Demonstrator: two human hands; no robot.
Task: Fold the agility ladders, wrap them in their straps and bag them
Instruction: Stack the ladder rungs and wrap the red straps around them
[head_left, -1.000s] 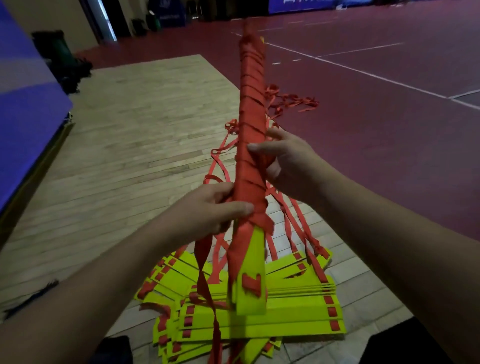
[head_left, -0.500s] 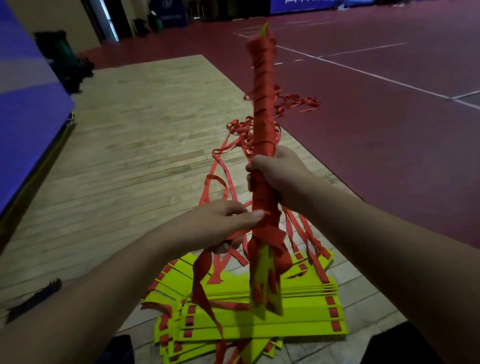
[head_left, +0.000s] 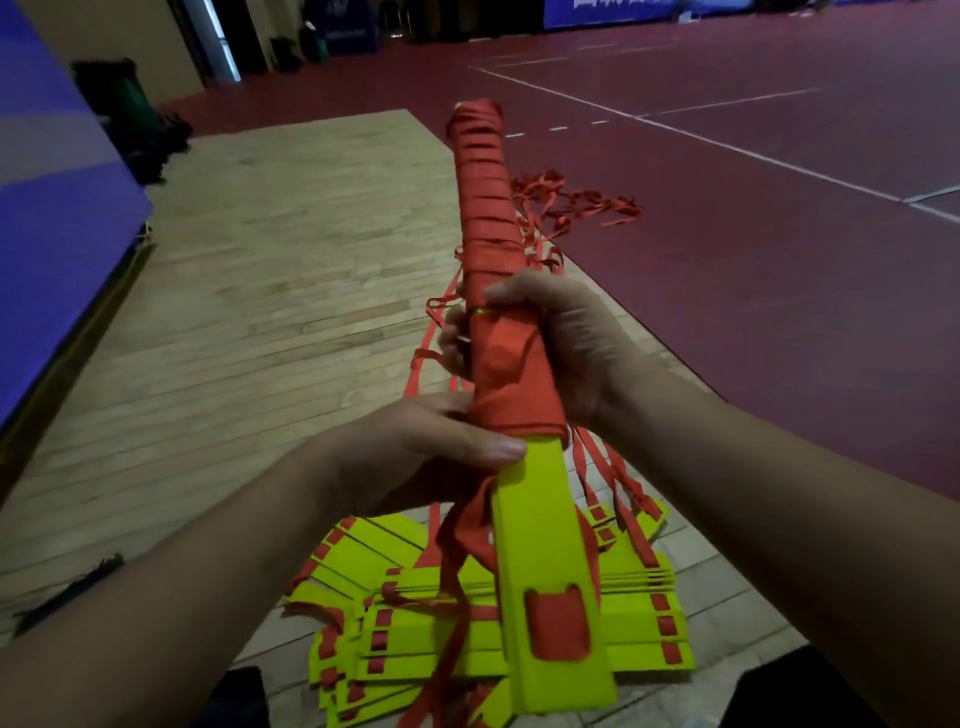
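Gripping the bundle of folded ladder rungs with both hands, held up at a slant with the far end pointing up and away. With the right hand, clasping it about the middle: thumb laid across the top of the red winding, fingers curled round from behind, tips showing at the left edge. With the left hand, clasping it just below, at the lower edge of the winding, thumb pressed flat across onto the bare yellow end. Wound tight in red strap from the far tip down to the left thumb; bare and yellow from there to the near end, with one red patch showing through a slot close to that end. Hanging from under the left hand, a loose strap tail, trailing down over the pile of yellow rungs lying fanned on the floor below. Beyond the pile, a tangle of red straps, running away along the edge between the wooden floor and the dark red court with its white lines. Off to the left, a blue mat.
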